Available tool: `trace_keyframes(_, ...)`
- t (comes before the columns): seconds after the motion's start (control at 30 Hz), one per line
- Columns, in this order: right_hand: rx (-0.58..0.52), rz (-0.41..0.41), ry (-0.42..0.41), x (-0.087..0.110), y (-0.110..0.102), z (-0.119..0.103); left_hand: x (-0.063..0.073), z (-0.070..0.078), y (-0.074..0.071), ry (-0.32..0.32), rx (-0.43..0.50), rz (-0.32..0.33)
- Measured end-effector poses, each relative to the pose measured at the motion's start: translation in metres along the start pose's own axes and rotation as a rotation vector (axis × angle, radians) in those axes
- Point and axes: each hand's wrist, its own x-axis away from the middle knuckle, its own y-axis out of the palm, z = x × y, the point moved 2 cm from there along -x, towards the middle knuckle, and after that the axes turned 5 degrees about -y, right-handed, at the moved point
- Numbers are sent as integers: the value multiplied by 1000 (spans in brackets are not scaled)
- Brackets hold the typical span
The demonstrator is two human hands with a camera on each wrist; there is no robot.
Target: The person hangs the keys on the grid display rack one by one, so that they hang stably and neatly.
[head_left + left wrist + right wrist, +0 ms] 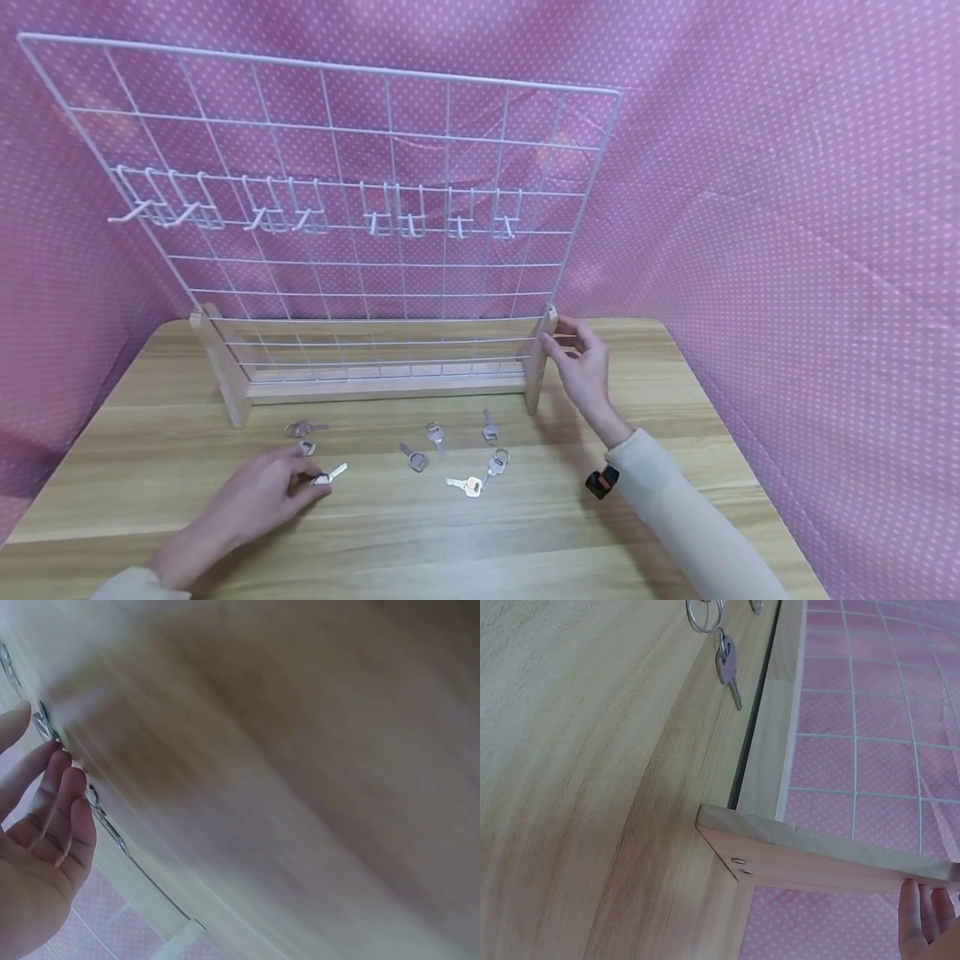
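Note:
My left hand [258, 496] is low over the table, its thumb and index finger pinching the head of a silver key [337, 472]. Another key [302, 428] with a ring lies just beyond its knuckles, and part of one more [307, 448] shows by the fingers. In the left wrist view, the pinched key [43, 724] sits between thumb and index tips. My right hand [585, 367] holds the right wooden upright [536, 367] of a white wire grid rack [382, 265], thumb at its front edge. The right wrist view shows its fingers [909, 919] against the upright's outer face.
Several white hooks [266, 218] hang in a row across the grid. Loose keys lie before the rack, among them a ringed key [497, 463], a brass-toned key [471, 486] and a key [414, 457] near the middle. Pink dotted cloth [787, 208] surrounds the wooden table [405, 550].

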Motion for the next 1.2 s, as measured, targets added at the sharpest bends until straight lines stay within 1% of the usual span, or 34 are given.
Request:
trace_keyframes(0.17, -3, -7, 16, 1, 0, 0, -1, 3, 0, -17, -4, -28)
trace_keyframes(0.27, 4, -16, 42, 3, 1, -11, 0, 4, 0, -15, 2, -25)
trace_keyframes(0.37, 9, -20, 58, 6, 2, -27, 1, 3, 0, 1, 38, -7)
trace_keyframes(0.43, 6, -20, 50, 8, 2, -36, 3, 2, -1, -1, 78, -4)
trace_keyframes(0.6, 8, -20, 46, 8, 1, -37, 6, -1, -4, -28, 134, 7)
trace_keyframes(0.73, 8, -20, 43, 3, 1, -20, 7, -3, -8, -14, 136, 60)
trace_keyframes(0.87, 12, -17, 43, 0, 0, -7, 7, -3, -14, 33, 129, 138)
trace_keyframes(1.07, -5, -10, 25, 0, -1, -1, 3, 3, -32, 118, 135, 247)
trace_keyframes(1.2, -9, -15, 20, 0, -1, -2, 0, 7, -49, 150, 109, 311)
